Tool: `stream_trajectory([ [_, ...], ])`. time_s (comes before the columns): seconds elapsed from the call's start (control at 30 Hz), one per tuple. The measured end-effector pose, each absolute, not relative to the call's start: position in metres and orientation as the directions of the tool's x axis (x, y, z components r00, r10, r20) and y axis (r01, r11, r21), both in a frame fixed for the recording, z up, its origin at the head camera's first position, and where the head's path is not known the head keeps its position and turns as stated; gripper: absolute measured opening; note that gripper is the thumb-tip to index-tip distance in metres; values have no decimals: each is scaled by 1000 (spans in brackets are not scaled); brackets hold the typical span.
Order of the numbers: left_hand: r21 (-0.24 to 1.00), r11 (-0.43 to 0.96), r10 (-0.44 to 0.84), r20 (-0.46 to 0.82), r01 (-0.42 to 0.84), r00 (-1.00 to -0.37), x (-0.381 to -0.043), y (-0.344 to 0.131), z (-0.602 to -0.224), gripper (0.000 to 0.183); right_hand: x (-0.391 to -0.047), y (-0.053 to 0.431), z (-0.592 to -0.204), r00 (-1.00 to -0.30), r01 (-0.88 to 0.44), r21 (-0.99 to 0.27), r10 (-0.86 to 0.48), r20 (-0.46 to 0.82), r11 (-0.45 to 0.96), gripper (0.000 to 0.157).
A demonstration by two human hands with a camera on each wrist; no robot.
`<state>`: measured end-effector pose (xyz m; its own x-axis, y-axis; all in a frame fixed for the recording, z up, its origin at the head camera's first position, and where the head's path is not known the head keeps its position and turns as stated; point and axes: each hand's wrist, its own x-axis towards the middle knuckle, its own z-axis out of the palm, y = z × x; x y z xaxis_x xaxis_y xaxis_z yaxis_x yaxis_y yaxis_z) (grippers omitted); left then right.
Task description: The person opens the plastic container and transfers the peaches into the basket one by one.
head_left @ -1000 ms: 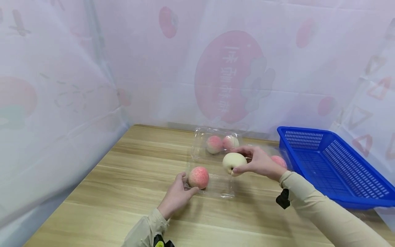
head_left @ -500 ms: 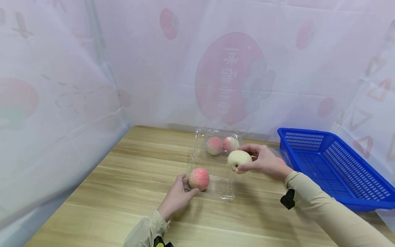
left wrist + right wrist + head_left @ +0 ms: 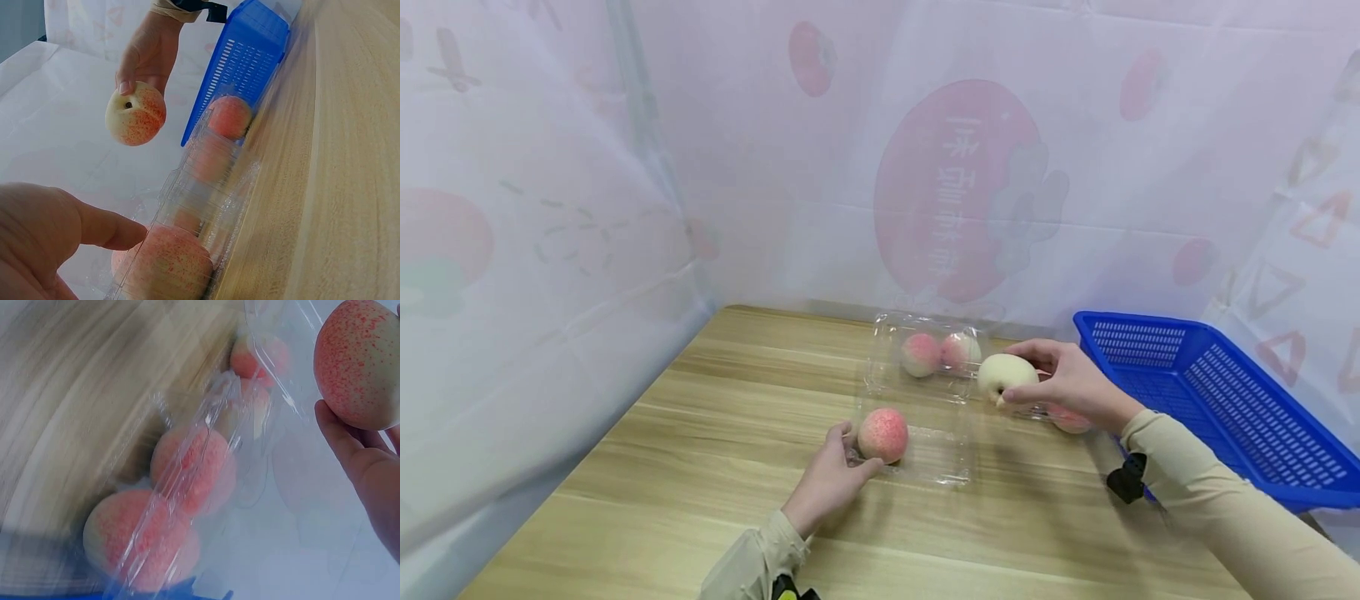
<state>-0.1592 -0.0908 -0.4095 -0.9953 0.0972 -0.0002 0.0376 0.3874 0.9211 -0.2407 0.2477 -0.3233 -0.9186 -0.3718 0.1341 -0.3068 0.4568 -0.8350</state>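
In the head view my right hand holds a peach above the table, its cream side and dark stem hollow turned up toward me. Its other side is speckled red, as the right wrist view of the held peach shows. My left hand grips the near left corner of a clear plastic box. One pink peach sits inside, beside that hand. In the left wrist view the thumb touches the box rim; the other fingers are mostly hidden.
Behind the box's raised clear lid show two more peaches. Another clear container with peaches lies to the right, partly covered by my right hand. A blue basket stands at the table's right side. Printed sheets hang behind.
My right hand has moved right and slightly farther away with the peach, uncovering a peach at the right near its wrist. My left hand has stayed at the box corner.
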Motion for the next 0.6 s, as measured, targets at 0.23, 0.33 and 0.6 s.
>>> stream_trajectory([
  [0.23,917,398,91,0,36,-996,-157,-91,-408,80,-235,266,-312,-926,-323,-798,-345,154,509,61],
  [0.33,915,401,87,4,39,-996,-157,-92,-408,81,-233,273,-307,-926,-330,-793,-338,168,512,60],
  [0.6,913,407,84,0,34,-996,-157,-93,-407,80,-228,289,-296,-944,-322,-759,-257,208,566,61],
])
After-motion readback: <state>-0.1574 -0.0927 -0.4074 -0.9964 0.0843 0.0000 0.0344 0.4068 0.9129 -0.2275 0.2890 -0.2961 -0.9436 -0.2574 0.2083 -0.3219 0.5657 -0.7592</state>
